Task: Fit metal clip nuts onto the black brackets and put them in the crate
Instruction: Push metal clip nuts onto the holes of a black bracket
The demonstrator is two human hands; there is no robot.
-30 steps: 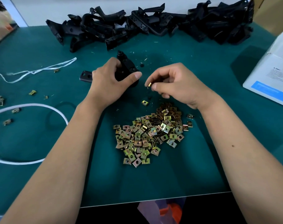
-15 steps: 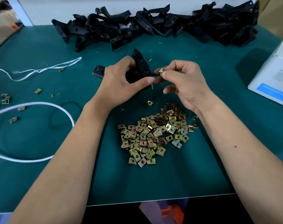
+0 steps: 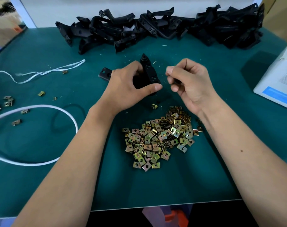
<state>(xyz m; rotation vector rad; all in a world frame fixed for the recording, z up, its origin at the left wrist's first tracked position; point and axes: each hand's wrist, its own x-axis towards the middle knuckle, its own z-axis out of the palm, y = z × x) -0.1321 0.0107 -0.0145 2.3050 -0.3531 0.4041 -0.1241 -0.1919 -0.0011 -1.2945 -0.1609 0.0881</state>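
While the left hand point(image 3: 128, 89) grips the black bracket point(image 3: 149, 74), the right hand point(image 3: 187, 84) beside it stays curled, contents hidden.

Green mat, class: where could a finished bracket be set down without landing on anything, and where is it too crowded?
Bare mat lies between the clip nut pile and the near edge, and between the right hand and the white box. Crowded: the bracket heap at the back, and the left side with white cord and stray nuts.
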